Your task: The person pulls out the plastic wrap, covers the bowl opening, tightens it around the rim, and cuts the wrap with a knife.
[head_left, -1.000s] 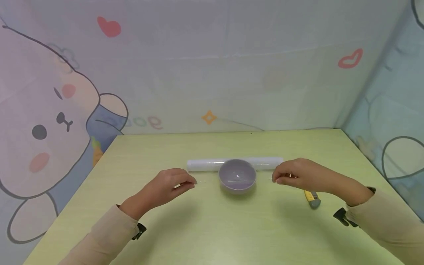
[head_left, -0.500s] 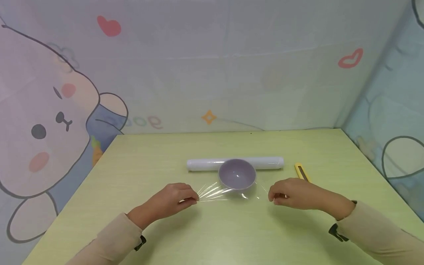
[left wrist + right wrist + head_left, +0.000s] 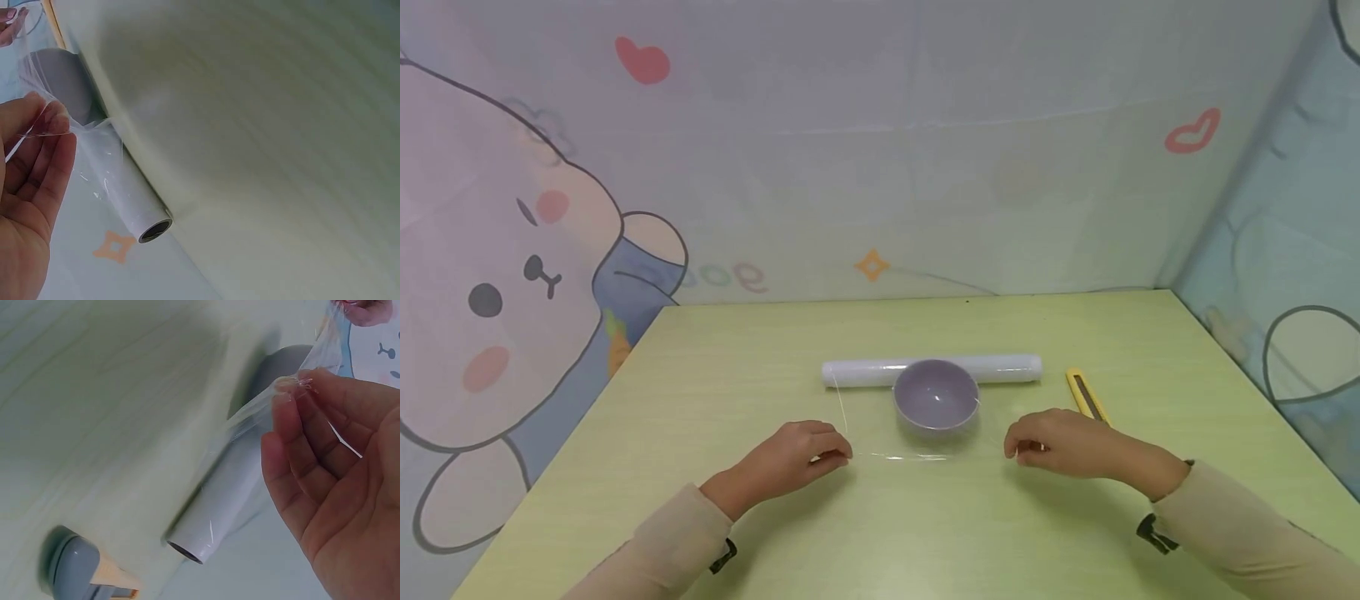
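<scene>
Between my two hands stretches a clear sheet of plastic wrap [image 3: 917, 457], its front edge nearly straight in the head view. My left hand [image 3: 790, 462] pinches one front corner between thumb and fingertips. The other corner is pinched by my right hand [image 3: 1067, 443], where the right wrist view shows the film bunched at the fingertips. The sheet runs back over a lilac bowl [image 3: 936, 398] to the wrap roll [image 3: 1009, 368], which lies crosswise behind the bowl. Both hands are held in front of the bowl, one at each side, above the table.
A yellow utility knife [image 3: 1086, 396] lies right of the roll, its near end hidden behind my right hand; its grey end [image 3: 75, 565] shows in the right wrist view. A printed cloth [image 3: 962, 167] hangs behind the pale green table [image 3: 760, 337].
Both hands have come toward me and lower, drawing the wrap from over the bowl to in front of it. In the last half second they have barely moved, and the film's front edge has straightened.
</scene>
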`<state>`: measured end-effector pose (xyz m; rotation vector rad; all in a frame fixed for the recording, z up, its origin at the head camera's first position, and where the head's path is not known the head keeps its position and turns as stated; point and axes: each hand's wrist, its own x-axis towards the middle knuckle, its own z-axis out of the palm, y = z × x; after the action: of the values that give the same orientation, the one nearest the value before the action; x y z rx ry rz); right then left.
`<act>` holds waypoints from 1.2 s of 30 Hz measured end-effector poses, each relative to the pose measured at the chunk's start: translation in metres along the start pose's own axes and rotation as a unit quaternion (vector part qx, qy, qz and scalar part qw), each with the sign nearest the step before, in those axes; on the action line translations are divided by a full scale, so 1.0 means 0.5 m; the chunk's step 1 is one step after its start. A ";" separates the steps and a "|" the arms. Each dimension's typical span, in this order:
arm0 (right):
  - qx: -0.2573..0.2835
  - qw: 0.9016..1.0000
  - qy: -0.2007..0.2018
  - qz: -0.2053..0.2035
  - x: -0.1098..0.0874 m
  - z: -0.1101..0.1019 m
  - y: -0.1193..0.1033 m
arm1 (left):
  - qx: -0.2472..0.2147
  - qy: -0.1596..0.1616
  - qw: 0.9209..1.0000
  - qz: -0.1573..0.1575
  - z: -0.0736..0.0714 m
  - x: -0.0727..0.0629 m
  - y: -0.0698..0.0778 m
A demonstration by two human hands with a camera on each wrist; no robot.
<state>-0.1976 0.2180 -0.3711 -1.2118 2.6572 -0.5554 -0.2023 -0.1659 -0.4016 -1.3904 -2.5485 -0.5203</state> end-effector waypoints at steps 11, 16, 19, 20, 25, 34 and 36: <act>0.026 0.998 0.020 0.049 0.004 0.030 0.026 | -0.023 -0.027 0.994 -0.105 0.014 0.013 0.008; 0.052 0.997 0.024 0.059 0.005 0.036 0.029 | -0.073 -0.041 0.982 -0.171 0.017 0.016 0.007; 0.079 0.993 0.023 0.082 0.004 0.038 0.030 | -0.108 -0.043 0.971 -0.209 0.017 0.019 0.007; 0.088 0.992 0.025 0.092 0.004 0.039 0.030 | -0.114 -0.043 0.968 -0.217 0.018 0.020 0.007; 0.110 0.985 0.038 0.126 0.007 0.047 0.035 | -0.118 -0.043 0.963 -0.239 0.024 0.029 0.007; 0.114 0.970 0.038 0.210 0.025 0.055 0.031 | -0.089 -0.061 0.960 -0.258 0.040 0.059 -0.011; 0.125 0.969 0.040 0.210 0.030 0.055 0.034 | -0.073 -0.067 0.961 -0.259 0.042 0.069 -0.014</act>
<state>-0.2109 0.2096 -0.4032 -0.5449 2.6884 -0.8417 -0.2267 -0.1345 -0.4112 -0.7987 -3.0461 -0.7268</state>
